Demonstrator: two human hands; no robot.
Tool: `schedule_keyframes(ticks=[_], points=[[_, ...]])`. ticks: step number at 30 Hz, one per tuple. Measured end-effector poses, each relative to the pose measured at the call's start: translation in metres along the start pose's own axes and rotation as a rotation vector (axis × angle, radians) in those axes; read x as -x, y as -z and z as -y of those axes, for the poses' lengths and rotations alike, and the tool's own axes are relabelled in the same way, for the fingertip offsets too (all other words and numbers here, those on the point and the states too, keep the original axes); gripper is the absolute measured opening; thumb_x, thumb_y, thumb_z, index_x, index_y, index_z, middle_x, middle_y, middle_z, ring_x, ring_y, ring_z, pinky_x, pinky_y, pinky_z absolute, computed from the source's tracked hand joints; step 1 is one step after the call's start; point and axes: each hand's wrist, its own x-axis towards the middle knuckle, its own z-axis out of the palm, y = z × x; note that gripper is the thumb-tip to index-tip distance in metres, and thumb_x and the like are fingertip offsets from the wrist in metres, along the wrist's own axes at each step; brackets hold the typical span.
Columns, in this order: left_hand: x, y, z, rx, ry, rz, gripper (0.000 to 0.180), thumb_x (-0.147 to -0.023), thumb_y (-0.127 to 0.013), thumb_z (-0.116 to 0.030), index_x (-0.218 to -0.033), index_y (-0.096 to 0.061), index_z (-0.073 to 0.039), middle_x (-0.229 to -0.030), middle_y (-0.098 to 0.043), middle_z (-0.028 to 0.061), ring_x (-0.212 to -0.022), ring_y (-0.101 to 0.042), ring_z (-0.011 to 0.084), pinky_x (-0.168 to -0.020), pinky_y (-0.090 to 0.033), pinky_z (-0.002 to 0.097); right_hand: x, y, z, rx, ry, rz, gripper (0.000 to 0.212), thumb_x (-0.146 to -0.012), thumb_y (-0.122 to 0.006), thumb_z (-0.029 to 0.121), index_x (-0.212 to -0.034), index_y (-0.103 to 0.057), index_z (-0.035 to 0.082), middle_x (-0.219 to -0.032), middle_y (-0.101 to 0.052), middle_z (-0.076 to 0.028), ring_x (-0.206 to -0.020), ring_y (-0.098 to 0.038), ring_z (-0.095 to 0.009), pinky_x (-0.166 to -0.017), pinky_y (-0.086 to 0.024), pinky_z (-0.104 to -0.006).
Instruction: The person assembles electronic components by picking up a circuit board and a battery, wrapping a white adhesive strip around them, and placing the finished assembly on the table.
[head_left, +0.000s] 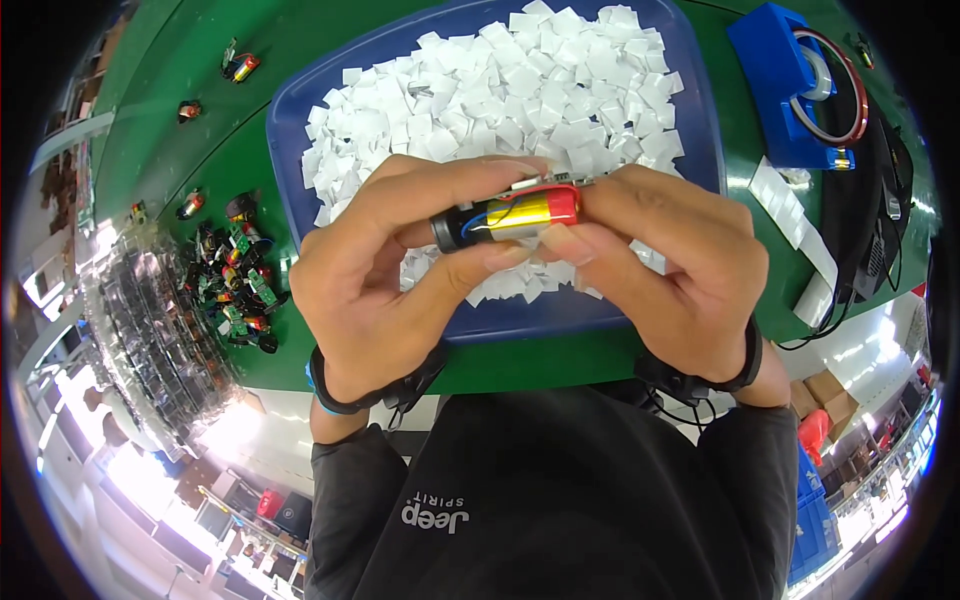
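While partly hidden behind fingers, small cylindrical gold-and-black battery cell with red and blue wires (508,217) pinched between left hand (385,270) and right hand (670,270), above blue plastic tray (300,100).

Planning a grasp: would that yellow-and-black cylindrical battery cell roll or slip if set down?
The battery cell is round, so it probably rolls on a flat surface. Its glossy wrap looks slippery. The thin red and blue wires along it seem floppy and may snag.

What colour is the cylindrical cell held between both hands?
The cell is gold with a black end and red and blue wires, seen in the head view.
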Motion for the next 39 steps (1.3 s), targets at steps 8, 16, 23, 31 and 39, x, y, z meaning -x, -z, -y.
schedule_keyframes(ticks=[8,16,23,31,39], points=[[-0.006,-0.003,-0.007,-0.606,-0.249,0.0,0.036,-0.071,-0.075,0.008,-0.105,-0.066,0.004,-0.101,-0.071,0.0152,-0.08,-0.064,0.02,-0.068,-0.053,0.0283,0.001,-0.011,-0.012,0.327,0.098,-0.015,0.018,-0.084,-0.07,0.003,-0.097,-0.062,-0.007,-0.078,-0.061,-0.015,-0.059,-0.059,-0.028,-0.052,-0.046,-0.0315],[-0.014,-0.003,-0.013,-0.559,-0.14,0.006,0.033,-0.074,-0.077,0.005,-0.105,-0.068,0.0,-0.097,-0.069,0.0099,-0.079,-0.065,0.0147,-0.059,-0.053,0.0225,0.002,-0.01,0.002,0.515,0.033,0.021,0.018,-0.084,-0.067,0.001,-0.101,-0.061,-0.004,-0.082,-0.06,-0.016,-0.063,-0.062,-0.031,-0.053,-0.047,-0.0345],[-0.028,0.005,-0.017,-0.362,-0.023,0.076,0.028,-0.076,-0.076,0.003,-0.102,-0.066,0.001,-0.098,-0.069,0.0096,-0.078,-0.065,0.0132,-0.059,-0.054,0.0235,0.001,-0.005,0.005,0.305,-0.038,0.002,0.019,-0.083,-0.068,-0.001,-0.101,-0.063,-0.001,-0.08,-0.06,-0.013,-0.063,-0.063,-0.024,-0.055,-0.048,-0.03],[-0.058,0.047,-0.005,0.002,0.314,0.042,0.026,-0.085,-0.073,-0.013,-0.104,-0.064,0.002,-0.096,-0.071,0.0102,-0.076,-0.062,0.0078,-0.053,-0.05,0.0229,-0.001,0.0,0.004,0.115,-0.054,-0.063,0.019,-0.082,-0.07,-0.002,-0.1,-0.065,0.0,-0.076,-0.061,-0.009,-0.061,-0.063,-0.013,-0.058,-0.047,-0.0225],[-0.143,0.194,0.105,-1.609,-0.162,0.01,0.031,-0.09,-0.065,-0.031,-0.111,-0.067,-0.008,-0.112,-0.069,0.0091,-0.106,-0.061,0.0243,-0.093,-0.041,0.0369,-0.002,-0.006,0.005,0.184,-0.03,-0.067,0.012,-0.082,-0.071,0.001,-0.092,-0.066,0.004,-0.071,-0.063,-0.005,-0.058,-0.062,-0.014,-0.051,-0.047,-0.0238]])
